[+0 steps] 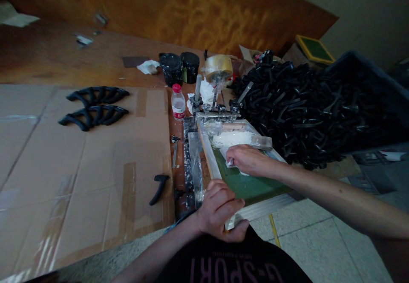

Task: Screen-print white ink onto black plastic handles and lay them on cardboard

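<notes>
My left hand (222,210) is closed around the near left corner of a screen printing frame (262,209), which is hinged to a clamp (217,115) at its far end. My right hand (247,159) is over the green mesh (252,185), fingers closed on a crumpled white cloth or tissue (229,163) pressed against it. White ink (232,139) lies thick on the far part of the mesh. Beside it rests a squeegee-like strip (262,141). Left of the frame, one curved black plastic handle (159,188) lies on the cardboard.
Two groups of black handles (96,114) lie on the cardboard sheet (96,159). A red-capped bottle (178,102), ink-stained black tubs (171,67) and a tape roll (219,67) stand behind. At right, a heap of black handles (303,108) spills from a large bin (358,67).
</notes>
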The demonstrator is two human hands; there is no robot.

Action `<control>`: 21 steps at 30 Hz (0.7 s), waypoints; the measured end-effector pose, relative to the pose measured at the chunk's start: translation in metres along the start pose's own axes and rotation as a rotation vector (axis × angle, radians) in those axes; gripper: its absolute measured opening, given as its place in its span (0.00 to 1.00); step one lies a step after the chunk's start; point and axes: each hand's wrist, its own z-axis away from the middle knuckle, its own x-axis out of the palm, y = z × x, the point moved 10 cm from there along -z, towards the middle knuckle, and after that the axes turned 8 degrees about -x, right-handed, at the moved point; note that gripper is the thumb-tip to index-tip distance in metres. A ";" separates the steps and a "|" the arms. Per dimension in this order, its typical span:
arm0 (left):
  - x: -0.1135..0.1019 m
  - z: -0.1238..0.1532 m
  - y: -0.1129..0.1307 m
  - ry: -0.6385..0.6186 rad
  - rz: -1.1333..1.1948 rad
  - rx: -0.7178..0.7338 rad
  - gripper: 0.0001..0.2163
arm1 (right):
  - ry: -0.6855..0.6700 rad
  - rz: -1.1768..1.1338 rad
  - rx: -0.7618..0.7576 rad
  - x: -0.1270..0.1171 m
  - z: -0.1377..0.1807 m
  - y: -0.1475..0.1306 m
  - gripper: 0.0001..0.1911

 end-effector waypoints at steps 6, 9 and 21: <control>-0.001 0.000 0.000 0.009 -0.006 -0.010 0.12 | 0.074 0.056 0.023 -0.007 -0.005 0.004 0.12; 0.000 0.001 -0.001 0.002 0.004 -0.009 0.12 | 0.047 0.009 -0.007 -0.004 -0.002 0.000 0.12; -0.002 -0.005 0.002 -0.003 0.018 -0.029 0.12 | 0.326 0.082 0.039 -0.037 -0.007 0.019 0.13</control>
